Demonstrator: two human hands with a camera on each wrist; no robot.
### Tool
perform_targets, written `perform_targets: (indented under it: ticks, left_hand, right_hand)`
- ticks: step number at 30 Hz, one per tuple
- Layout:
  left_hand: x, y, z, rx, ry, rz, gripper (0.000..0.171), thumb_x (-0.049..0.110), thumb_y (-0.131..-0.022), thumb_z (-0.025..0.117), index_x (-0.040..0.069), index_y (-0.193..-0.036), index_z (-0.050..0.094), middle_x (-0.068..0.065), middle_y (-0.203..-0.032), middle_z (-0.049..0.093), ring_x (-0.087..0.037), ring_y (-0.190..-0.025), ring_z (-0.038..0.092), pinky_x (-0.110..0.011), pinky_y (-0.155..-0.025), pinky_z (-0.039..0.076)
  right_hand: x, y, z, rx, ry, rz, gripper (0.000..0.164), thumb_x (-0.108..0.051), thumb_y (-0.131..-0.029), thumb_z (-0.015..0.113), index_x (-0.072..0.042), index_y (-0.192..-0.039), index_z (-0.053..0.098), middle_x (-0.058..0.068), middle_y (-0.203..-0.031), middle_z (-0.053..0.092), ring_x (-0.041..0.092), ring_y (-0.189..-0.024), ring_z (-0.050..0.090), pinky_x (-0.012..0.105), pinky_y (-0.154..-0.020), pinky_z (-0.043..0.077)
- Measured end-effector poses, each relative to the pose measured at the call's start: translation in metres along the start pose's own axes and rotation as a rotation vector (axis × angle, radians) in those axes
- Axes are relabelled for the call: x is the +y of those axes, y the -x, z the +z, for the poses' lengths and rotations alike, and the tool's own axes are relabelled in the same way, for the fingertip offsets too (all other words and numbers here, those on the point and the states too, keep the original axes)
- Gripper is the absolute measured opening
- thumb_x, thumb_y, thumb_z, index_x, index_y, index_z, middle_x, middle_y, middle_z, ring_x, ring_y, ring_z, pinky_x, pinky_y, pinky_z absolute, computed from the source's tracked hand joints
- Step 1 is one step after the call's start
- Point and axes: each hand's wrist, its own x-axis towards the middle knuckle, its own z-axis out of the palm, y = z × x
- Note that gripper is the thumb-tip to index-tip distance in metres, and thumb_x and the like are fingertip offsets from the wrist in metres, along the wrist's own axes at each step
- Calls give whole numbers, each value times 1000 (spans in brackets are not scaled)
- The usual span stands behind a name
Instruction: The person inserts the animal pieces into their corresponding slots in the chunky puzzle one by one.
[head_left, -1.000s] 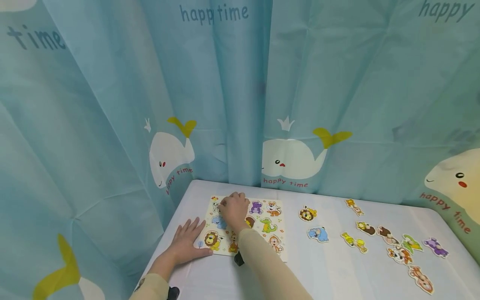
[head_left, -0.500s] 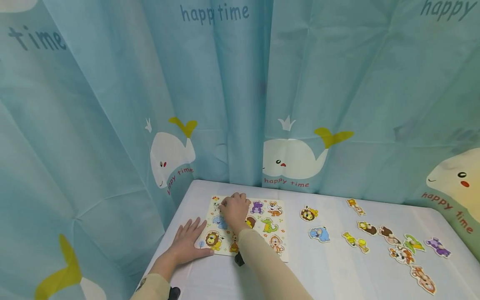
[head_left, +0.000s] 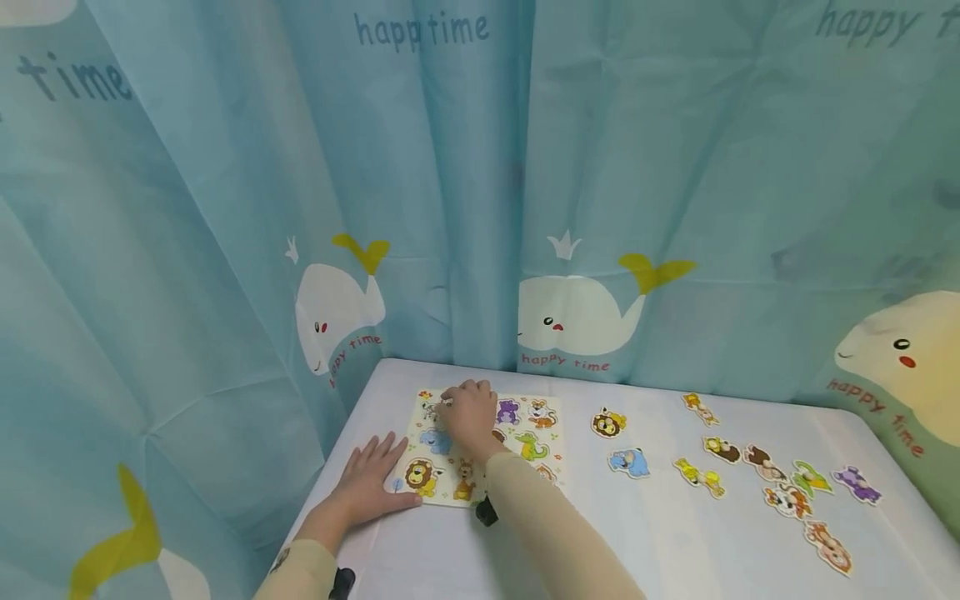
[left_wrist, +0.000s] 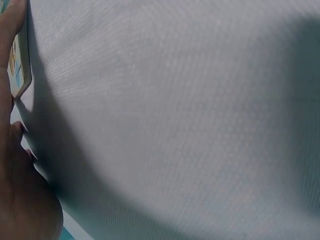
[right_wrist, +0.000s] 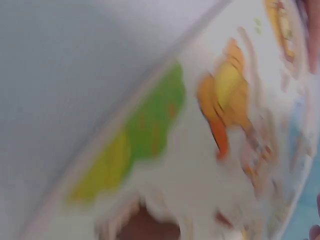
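A flat puzzle board point(head_left: 450, 497) printed with cartoon animals lies at the left of the white table. Over its upper left part, beside the zebra picture point(head_left: 430, 410), my right hand point(head_left: 470, 419) bends its fingers down. A small whitish puzzle piece point(head_left: 447, 402) shows at those fingertips, mostly hidden by the hand. My left hand point(head_left: 367, 485) lies spread on the table, its thumb touching the board's lower left corner. In the left wrist view that thumb point(left_wrist: 6, 40) rests against the board's edge. Blurred animal pictures fill the right wrist view, including a green crocodile point(right_wrist: 150, 117).
Several loose animal pieces lie right of the board, among them a lion point(head_left: 608, 423), a blue animal point(head_left: 628, 462), a yellow giraffe point(head_left: 699, 478) and a purple animal point(head_left: 857, 485). A blue whale-print curtain point(head_left: 480, 208) hangs behind the table point(head_left: 630, 542).
The right forearm has swung slightly to the right across the board, uncovering more of the kangaroo and covering part of the monkey. The left hand stays in place. The head view has shifted slightly.
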Motion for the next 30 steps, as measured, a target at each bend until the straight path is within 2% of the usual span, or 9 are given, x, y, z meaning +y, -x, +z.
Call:
perform_targets:
  ticks: [6, 10, 16, 21, 24, 30]
  left_hand:
    - [1, -5, 1, -6, -18, 1, 110, 71, -77, 75, 12, -161, 34, -17, -168, 23, -45, -154, 11, -63, -123, 4]
    - [1, -9, 3, -8, -20, 17, 112, 73, -77, 74, 11, -161, 34, -18, -168, 23, -44, -154, 11, -63, -123, 3]
    - [-1, -7, 5, -11, -14, 4, 114, 73, -76, 74, 11, -161, 33, -18, -168, 21, -44, -154, 9, -62, -124, 2]
    - [2, 0, 1, -1, -10, -14, 111, 68, -76, 77, 10, -160, 35, -19, -167, 23, -46, -153, 11, -65, -122, 5]
    - [4, 4, -1, 0, -20, -14, 111, 68, -77, 77, 10, -160, 34, -20, -167, 23, -47, -153, 11, -66, -122, 6]
    - [5, 3, -2, -4, -23, 8, 110, 67, -77, 77, 8, -160, 34, -22, -166, 24, -49, -152, 12, -67, -121, 6]
  right_hand:
    - [18, -1, -42, 61, -116, -62, 23, -34, -94, 75, -19, -110, 80, 6, -111, 68, 29, -106, 50, 49, -90, 42]
    - [34, 2, -69, 82, -147, -66, 24, -34, -95, 74, -18, -111, 80, 6, -113, 69, 32, -110, 51, 53, -94, 42]
    - [53, 12, -100, 92, -206, -66, 25, -33, -97, 72, -17, -115, 79, 6, -114, 68, 35, -119, 50, 59, -102, 39]
    - [67, 28, -119, 114, -266, -75, 24, -33, -97, 71, -18, -114, 79, 5, -119, 69, 33, -123, 49, 58, -105, 36]
    - [79, 43, -127, 119, -292, -69, 24, -33, -97, 72, -18, -114, 79, 3, -116, 69, 31, -123, 49, 56, -105, 37]
    - [122, 76, -141, 135, -270, -26, 24, -30, -94, 75, -15, -113, 79, 2, -110, 70, 28, -117, 50, 52, -96, 40]
